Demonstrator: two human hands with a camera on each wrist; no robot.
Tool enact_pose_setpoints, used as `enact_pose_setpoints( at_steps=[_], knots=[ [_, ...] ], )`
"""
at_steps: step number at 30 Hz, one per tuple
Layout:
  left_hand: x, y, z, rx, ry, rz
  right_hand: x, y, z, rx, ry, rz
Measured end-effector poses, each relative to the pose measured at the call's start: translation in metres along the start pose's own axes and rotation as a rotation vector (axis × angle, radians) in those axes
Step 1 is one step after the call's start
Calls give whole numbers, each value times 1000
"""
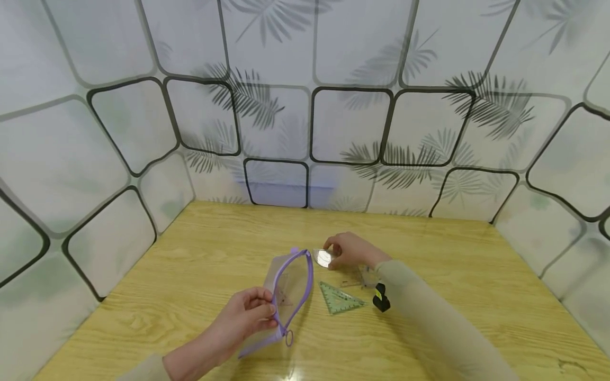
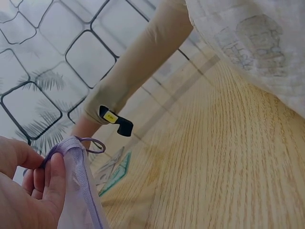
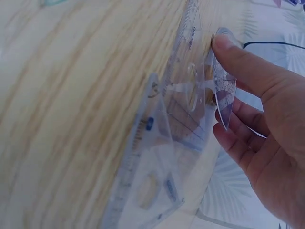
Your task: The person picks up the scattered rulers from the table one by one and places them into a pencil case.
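Note:
My left hand (image 1: 250, 315) grips the edge of a translucent pouch with purple zip trim (image 1: 310, 278), thumb and fingers closed on its near side. The pouch's mouth gapes toward the right, and a clear piece with faint markings shows inside it. A clear protractor (image 3: 224, 86) is pinched between the thumb and fingers of my right hand (image 1: 352, 250), just beyond and to the right of the pouch. Below that hand lie two clear set squares (image 3: 147, 176), partly overlapping in the right wrist view. A green set square (image 1: 339, 299) rests on the wood between pouch and right forearm.
The wooden table (image 1: 214, 233) ends at a patterned curtain (image 1: 348, 124) behind and on both sides. A black clip-like device with a yellow label (image 1: 381, 299) sits at the right wrist. The purple zip pull ring (image 1: 289, 337) hangs off the pouch's near end.

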State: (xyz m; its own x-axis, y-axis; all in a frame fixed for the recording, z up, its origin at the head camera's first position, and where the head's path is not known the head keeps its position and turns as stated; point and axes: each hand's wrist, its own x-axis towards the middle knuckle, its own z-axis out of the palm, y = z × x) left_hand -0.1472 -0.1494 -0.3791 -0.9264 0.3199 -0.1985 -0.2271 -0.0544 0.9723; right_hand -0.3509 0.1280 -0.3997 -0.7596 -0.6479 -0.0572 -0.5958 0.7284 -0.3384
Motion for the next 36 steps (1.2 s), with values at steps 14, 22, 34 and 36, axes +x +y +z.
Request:
enact_pose_setpoints(
  at_steps=[14,22,34,36],
  knots=[
    [1,-1,-1,27,29,41,-4,-8,-8,-127,22,-48],
    [1,-2,-3,68,31,115,-8,-14,-9,-140,33,-60],
    [0,-6,-3,161,71,192,-11,-10,-6,-99,14,-23],
    [0,-6,-3,152,75,199,-12,-10,-6,-94,16,-26]
  ],
)
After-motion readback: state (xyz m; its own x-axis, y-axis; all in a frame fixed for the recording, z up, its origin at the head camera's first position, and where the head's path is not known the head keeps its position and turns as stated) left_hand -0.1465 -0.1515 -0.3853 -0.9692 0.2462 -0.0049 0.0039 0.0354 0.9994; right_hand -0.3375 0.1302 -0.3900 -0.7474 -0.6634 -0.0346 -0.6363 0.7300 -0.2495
